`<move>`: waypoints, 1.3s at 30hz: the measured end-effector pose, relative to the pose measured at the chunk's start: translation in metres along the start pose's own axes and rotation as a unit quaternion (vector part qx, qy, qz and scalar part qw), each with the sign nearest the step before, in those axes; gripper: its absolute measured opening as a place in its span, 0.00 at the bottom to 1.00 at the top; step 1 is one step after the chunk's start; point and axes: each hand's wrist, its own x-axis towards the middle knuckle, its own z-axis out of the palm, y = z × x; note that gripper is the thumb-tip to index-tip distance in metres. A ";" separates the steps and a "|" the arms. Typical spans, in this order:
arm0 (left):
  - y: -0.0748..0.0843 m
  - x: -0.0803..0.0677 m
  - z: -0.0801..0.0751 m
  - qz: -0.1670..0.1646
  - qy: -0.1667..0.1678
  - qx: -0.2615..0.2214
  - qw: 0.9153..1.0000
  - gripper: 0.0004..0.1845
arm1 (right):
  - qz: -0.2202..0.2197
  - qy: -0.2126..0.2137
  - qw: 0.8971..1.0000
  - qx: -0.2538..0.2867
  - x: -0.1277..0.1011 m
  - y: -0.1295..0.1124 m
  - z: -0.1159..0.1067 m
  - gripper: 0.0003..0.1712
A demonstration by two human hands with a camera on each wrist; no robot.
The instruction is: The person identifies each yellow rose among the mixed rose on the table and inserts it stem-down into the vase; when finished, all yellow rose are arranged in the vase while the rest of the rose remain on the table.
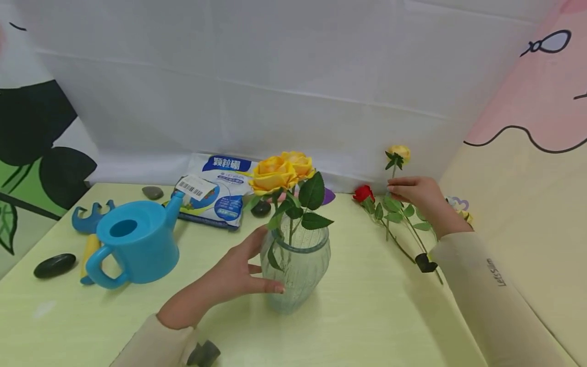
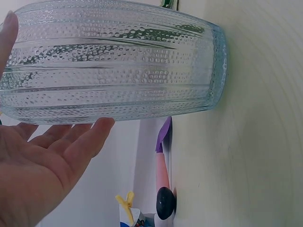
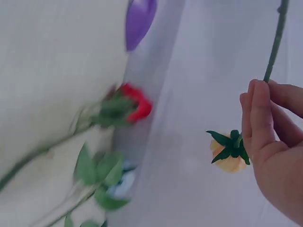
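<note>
Where our left hand [image 1: 236, 272] is working: we are grasping a clear ribbed glass vase [image 1: 302, 270] around its side, at the middle of the pale yellow-green table [image 1: 367, 316].
Vase contents: we are finding two yellow roses [image 1: 275, 174] standing inside.
Right hand [image 1: 424, 196]: we are pinching the green stem [image 1: 393, 172] of a lone yellow rose [image 1: 401, 151], upright, right of the vase.
Near that stem: we are noting a red rose [image 1: 364, 193] lying down.
</note>
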 end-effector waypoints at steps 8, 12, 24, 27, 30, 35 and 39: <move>0.002 0.001 -0.001 -0.005 0.000 0.010 1.000 0.53 | -0.072 -0.011 0.985 0.157 -0.022 -0.055 0.035 0.25; 0.002 0.001 -0.001 -0.005 0.001 0.009 1.000 0.53 | -0.123 -0.002 0.956 0.266 -0.038 -0.080 0.054 0.18; 0.000 0.002 0.000 0.001 -0.001 0.001 1.000 0.52 | -0.316 0.149 0.879 0.324 -0.080 -0.091 0.110 0.14; 0.000 0.002 0.000 0.002 -0.001 0.001 1.000 0.52 | -0.363 0.163 0.868 0.296 -0.089 -0.087 0.119 0.14; -0.001 0.002 0.000 0.003 -0.002 -0.003 1.000 0.52 | -0.403 0.159 0.859 0.272 -0.098 -0.082 0.128 0.15; -0.002 0.001 0.001 0.004 -0.002 -0.008 1.000 0.52 | -0.439 0.142 0.851 0.251 -0.109 -0.070 0.142 0.15; -0.001 0.001 0.001 0.009 -0.002 -0.007 1.000 0.51 | -0.472 0.133 0.837 0.244 -0.112 -0.062 0.151 0.16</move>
